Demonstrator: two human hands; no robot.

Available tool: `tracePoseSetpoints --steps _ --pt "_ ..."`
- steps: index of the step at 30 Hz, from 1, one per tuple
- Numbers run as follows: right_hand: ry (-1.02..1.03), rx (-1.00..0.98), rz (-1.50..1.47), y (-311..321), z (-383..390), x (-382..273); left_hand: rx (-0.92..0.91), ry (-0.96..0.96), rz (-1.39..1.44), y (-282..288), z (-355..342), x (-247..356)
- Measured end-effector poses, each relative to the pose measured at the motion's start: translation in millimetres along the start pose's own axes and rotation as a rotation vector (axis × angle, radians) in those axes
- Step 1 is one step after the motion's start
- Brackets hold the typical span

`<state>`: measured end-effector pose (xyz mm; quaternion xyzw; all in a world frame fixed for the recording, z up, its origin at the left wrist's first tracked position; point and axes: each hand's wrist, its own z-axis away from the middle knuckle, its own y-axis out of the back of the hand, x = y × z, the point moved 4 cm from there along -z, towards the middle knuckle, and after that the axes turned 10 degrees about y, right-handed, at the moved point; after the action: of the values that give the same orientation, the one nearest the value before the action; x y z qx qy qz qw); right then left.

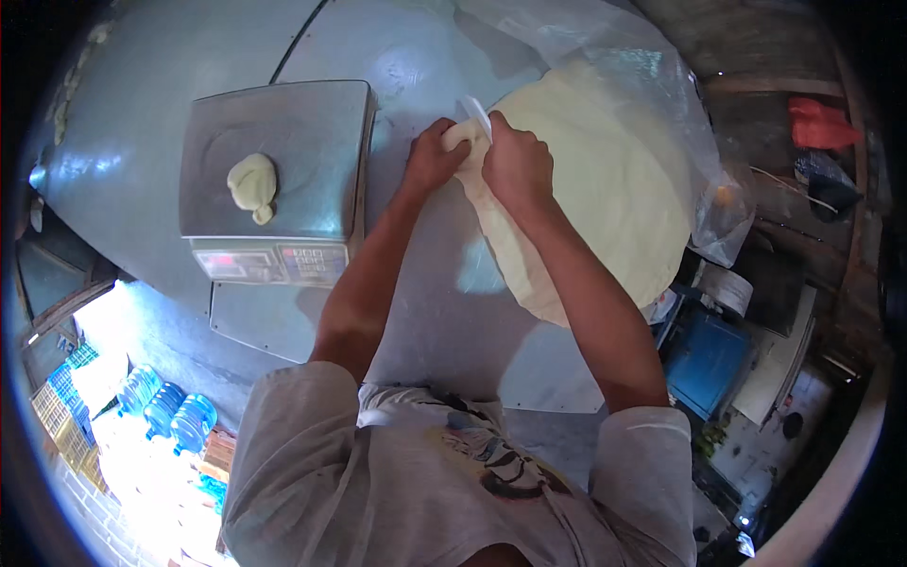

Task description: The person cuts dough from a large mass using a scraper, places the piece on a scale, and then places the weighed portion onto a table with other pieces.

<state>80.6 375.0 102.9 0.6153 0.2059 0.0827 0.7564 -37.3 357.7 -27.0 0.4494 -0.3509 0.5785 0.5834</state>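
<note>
A large flattened sheet of pale dough (609, 180) spreads over the metal table, right of centre. My left hand (433, 163) is closed on the dough's left edge, thumb on top. Close beside it, my right hand (520, 168) is closed around a white dough scraper (478, 115), whose flat blade sticks out at the upper left of the fist, at the edge of the dough. Most of the scraper is hidden by the fingers. To the left, a small lump of dough (252, 183) sits on the steel pan of a digital scale (283, 109).
Clear plastic sheeting (652, 61) covers the dough's far right edge. A blue container (707, 364) stands beyond the table at the lower right, with a red bag (820, 124) farther up. Several blue water bottles (165, 409) and crates (68, 397) are at the lower left.
</note>
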Motion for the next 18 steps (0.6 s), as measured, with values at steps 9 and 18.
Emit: tracePoseSetpoints --steps 9,18 --pt "-0.013 0.053 -0.181 -47 -69 12 0.368 -0.061 -0.225 4 -39 14" --pt "-0.039 0.226 -0.23 -59 -89 43 0.371 0.052 0.068 -3 -8 -17"
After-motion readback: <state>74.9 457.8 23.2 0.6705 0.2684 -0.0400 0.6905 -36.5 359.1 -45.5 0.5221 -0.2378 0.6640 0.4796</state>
